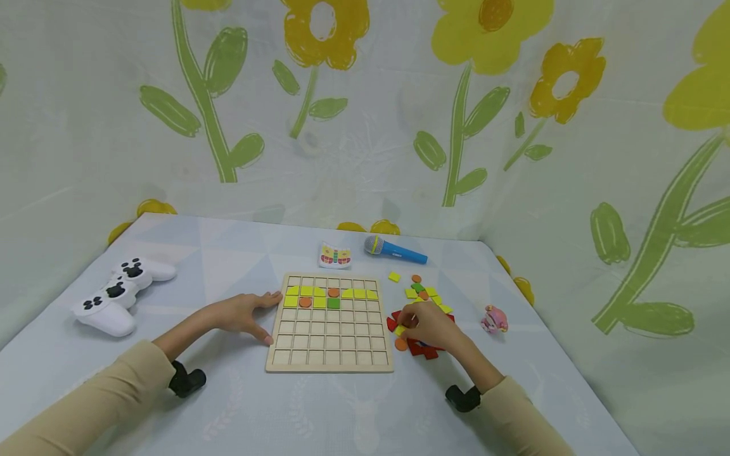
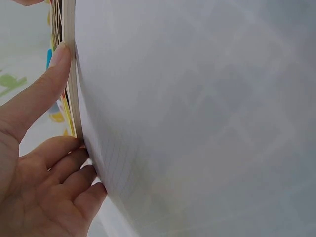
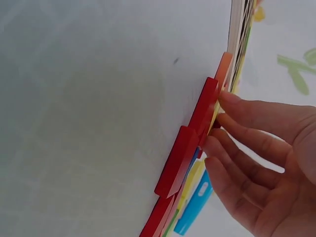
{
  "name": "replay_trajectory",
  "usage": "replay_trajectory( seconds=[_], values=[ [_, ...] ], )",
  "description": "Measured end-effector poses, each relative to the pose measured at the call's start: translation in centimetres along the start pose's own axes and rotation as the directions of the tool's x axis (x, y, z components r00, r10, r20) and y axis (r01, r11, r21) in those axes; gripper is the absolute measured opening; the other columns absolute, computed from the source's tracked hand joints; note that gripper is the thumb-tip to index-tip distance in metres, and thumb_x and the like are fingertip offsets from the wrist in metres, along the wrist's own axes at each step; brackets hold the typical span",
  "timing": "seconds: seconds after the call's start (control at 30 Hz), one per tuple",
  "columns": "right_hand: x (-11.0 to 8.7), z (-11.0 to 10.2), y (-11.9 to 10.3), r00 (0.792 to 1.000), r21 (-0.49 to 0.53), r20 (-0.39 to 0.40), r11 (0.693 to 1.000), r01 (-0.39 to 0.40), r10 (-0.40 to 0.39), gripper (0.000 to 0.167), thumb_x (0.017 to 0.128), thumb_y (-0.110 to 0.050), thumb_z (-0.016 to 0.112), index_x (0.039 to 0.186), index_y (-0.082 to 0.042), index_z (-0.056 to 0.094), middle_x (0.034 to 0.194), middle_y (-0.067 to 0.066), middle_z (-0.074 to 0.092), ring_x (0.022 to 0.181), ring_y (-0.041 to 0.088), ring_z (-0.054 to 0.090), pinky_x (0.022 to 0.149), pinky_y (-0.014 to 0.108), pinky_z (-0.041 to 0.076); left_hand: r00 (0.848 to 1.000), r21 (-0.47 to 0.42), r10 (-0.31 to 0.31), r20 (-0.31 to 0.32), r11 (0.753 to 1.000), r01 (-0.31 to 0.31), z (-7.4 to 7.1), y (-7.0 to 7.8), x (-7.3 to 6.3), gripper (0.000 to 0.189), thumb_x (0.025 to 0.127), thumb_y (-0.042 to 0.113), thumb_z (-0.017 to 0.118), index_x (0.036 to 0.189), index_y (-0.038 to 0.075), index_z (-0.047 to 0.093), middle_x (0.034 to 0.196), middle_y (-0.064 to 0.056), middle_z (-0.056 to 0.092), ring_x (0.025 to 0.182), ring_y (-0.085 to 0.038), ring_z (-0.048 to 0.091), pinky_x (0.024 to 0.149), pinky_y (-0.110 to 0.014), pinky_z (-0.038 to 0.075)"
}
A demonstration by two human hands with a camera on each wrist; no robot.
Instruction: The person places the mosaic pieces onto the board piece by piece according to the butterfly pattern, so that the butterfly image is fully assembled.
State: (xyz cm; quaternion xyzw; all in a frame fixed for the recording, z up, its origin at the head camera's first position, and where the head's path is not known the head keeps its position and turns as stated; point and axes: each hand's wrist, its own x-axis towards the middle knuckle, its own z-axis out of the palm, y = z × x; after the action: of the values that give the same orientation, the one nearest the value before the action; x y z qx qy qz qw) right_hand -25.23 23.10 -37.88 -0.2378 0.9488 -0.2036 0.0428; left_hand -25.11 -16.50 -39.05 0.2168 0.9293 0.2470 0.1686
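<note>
A wooden grid board (image 1: 329, 368) lies on the table, with yellow square tiles (image 1: 291, 302), orange round tiles (image 1: 305, 303) and a green square tile (image 1: 333, 304) in its upper rows. My left hand (image 1: 242, 313) is at the board's left side; its thumb and fingertips touch the edge, also in the left wrist view. Right of the board, my right hand (image 1: 429, 324) reaches into a loose pile of tiles and pinches a yellow tile (image 1: 400, 330) between thumb and forefinger. Red tiles (image 3: 177, 160) and an orange round piece (image 3: 223, 68) are close to its fingertips.
Behind the board are a small picture card (image 1: 335, 256) and a blue toy microphone (image 1: 402, 252). A white game controller (image 1: 108, 310) lies at the left. At the right is a small pink figurine (image 1: 494, 318). A flower-patterned curtain hangs around the table.
</note>
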Motion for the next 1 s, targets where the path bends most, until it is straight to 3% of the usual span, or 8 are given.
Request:
replay_trajectory(
  seconds=[0.3, 0.6, 0.83, 1.0],
  values=[
    [0.2, 0.3, -0.5, 0.998, -0.062, 0.008, 0.996, -0.066, 0.067, 0.018, 0.076, -0.009, 0.082, 0.085, -0.009, 0.067, 0.073, -0.006, 0.058, 0.071, 0.012, 0.052, 0.067, 0.025, 0.049, 1.000, -0.007, -0.001, 0.004, 1.000, 0.001, 0.0, -0.3, 0.1, 0.104, 0.068, 0.038, 0.086, 0.147, -0.004, 0.032, 0.150, -0.030, 0.026, 0.139, -0.046, 0.023, 0.107, -0.060, 0.025],
    [0.7, 0.2, -0.2, 0.996, -0.015, 0.053, 0.997, -0.072, 0.072, 0.027, 0.076, -0.008, 0.082, 0.088, -0.010, 0.058, 0.078, -0.003, 0.056, 0.073, 0.013, 0.051, 0.067, 0.024, 0.049, 1.000, -0.014, -0.016, 0.007, 1.000, 0.016, 0.2, -0.5, 0.5, 0.106, 0.067, 0.039, 0.086, 0.147, -0.003, 0.032, 0.151, -0.029, 0.025, 0.139, -0.045, 0.022, 0.108, -0.059, 0.024],
    [1.3, -0.9, -0.3, 0.999, 0.037, 0.050, 0.999, -0.013, 0.011, 0.010, 0.082, -0.001, 0.074, 0.089, -0.005, 0.069, 0.080, -0.002, 0.063, 0.074, 0.014, 0.057, 0.070, 0.027, 0.053, 1.000, -0.015, -0.019, 0.009, 1.000, 0.019, 0.2, -0.4, 0.5, 0.106, 0.067, 0.039, 0.086, 0.147, -0.003, 0.032, 0.151, -0.029, 0.025, 0.139, -0.045, 0.022, 0.108, -0.059, 0.024],
    [2.1, -1.7, -0.8, 0.999, 0.068, 0.011, 0.997, 0.042, -0.043, 0.014, 0.086, 0.002, 0.067, 0.098, -0.003, 0.073, 0.089, 0.003, 0.069, 0.081, 0.016, 0.063, 0.075, 0.029, 0.055, 1.000, -0.016, -0.018, 0.009, 1.000, 0.018, 0.1, -0.3, 0.3, 0.105, 0.068, 0.039, 0.086, 0.147, -0.003, 0.032, 0.150, -0.030, 0.025, 0.139, -0.046, 0.022, 0.107, -0.060, 0.024]
  ],
)
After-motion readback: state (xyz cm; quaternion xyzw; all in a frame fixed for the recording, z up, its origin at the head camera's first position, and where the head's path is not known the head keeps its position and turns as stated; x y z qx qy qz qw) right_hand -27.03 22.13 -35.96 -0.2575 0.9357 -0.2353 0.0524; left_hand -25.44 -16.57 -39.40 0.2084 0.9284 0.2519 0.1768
